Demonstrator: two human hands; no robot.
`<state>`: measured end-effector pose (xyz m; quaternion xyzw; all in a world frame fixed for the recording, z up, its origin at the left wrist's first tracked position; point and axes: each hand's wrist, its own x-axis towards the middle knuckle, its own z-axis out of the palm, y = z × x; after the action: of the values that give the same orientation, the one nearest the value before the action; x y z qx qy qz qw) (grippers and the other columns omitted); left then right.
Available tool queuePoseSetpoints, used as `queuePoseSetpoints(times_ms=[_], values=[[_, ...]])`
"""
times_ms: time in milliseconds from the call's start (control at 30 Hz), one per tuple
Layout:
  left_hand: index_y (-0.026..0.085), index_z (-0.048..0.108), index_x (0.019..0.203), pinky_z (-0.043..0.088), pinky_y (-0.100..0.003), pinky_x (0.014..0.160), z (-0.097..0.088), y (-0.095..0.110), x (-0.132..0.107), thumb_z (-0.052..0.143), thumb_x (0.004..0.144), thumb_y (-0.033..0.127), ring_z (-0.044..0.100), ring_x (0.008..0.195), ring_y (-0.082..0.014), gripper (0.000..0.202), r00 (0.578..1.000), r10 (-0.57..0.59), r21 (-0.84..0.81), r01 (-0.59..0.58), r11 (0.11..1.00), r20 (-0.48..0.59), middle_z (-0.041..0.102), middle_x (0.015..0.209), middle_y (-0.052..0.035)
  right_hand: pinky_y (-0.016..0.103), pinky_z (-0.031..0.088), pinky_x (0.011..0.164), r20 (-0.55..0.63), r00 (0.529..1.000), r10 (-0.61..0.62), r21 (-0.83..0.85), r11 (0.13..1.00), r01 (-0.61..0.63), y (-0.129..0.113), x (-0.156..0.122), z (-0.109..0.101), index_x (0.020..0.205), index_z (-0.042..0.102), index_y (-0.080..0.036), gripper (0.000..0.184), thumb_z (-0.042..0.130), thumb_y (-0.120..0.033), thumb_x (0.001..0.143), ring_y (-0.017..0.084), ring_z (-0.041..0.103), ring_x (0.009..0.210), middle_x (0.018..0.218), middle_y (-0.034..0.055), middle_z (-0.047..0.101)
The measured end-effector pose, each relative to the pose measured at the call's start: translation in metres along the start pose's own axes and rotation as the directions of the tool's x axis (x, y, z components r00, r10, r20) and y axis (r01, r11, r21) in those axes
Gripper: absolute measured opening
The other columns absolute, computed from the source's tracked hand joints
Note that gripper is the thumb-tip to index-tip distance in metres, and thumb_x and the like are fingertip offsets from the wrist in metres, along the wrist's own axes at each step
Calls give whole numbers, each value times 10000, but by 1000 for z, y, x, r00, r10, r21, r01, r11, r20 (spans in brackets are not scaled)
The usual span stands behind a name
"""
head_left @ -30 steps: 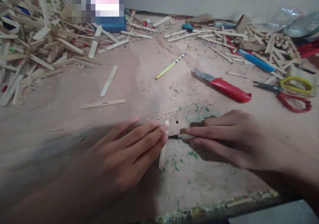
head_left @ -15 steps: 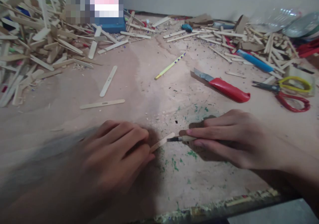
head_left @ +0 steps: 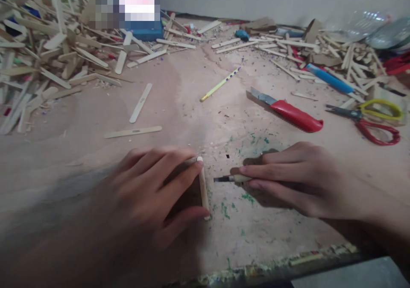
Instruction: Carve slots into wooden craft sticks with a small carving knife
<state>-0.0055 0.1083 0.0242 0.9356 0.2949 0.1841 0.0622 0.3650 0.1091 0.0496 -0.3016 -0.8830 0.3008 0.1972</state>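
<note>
At the near edge of a littered desk [head_left: 192,113], two bare hands work side by side. The left hand [head_left: 153,194] pinches a flat craft stick [head_left: 203,187] by its two ends, a fingertip on the far end and the thumb on the near end. The stick sits at the desk's near centre with its long axis running near to far and its far end leaning slightly left. Whether it lies flat or stands on edge cannot be told.

Just to the right, the right hand [head_left: 294,181] is closed around the pale handle of a small knife [head_left: 229,178]. The knife lies across the stick's line, its dark blade pointing left at the stick's middle and stopping just short of it. Green flecks mark the desk around both.

Farther off lie a red utility knife [head_left: 288,110] with its blade toward the far left, a yellow pencil [head_left: 219,84], red-and-yellow scissors [head_left: 373,121] at far right, and a blue pen [head_left: 328,78]. A heap of sticks [head_left: 48,57] fills the far left, with two loose sticks [head_left: 140,103] [head_left: 133,132] nearer the middle.
</note>
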Motion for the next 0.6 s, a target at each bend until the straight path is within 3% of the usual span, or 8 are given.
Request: queuePoseSetpoints(times_ms=[133,300,467,533,600], values=[[158,721,1610,637,-500,1214,1,0,1,699,1339,425,806,1472,-348,381,999,32,38,-34,999,35,865,1590,-172,249,570,678,11,1000,-1,2,1000,1,-1,1,1,1507,900,-101,269,700,-207,1361,113,787,750,964,40,886],[140,726,1623,618,-544,1272,3,5,0,627,1353,422,786,1542,-375,403,1000,-5,29,5,1000,8,842,1665,-192,249,531,627,-7,1000,4,-8,1000,-4,-5,4,3,1476,914,-121,273,692,-244,1375,98,735,676,939,29,881],[161,769,1625,614,-610,1346,14,7,-4,549,1375,577,743,1651,-420,533,1000,-30,8,30,1000,-9,787,1810,-201,284,593,666,45,995,85,-79,994,-81,-22,11,-1,1484,933,-167,421,564,-360,1425,141,793,725,955,51,895],[168,770,1638,597,-632,1371,18,8,-7,507,1382,552,732,1678,-418,531,998,-47,6,48,999,-34,778,1830,-203,297,596,661,63,992,108,-103,990,-101,-29,14,-3,1486,935,-191,456,527,-386,1433,149,794,717,958,49,899],[172,781,1667,589,-641,1403,22,8,-8,602,1342,489,733,1692,-424,487,997,-57,-4,57,998,-47,772,1844,-200,298,592,670,72,991,112,-108,989,-104,-33,18,-5,1483,932,-188,449,526,-372,1431,148,820,746,987,53,914]])
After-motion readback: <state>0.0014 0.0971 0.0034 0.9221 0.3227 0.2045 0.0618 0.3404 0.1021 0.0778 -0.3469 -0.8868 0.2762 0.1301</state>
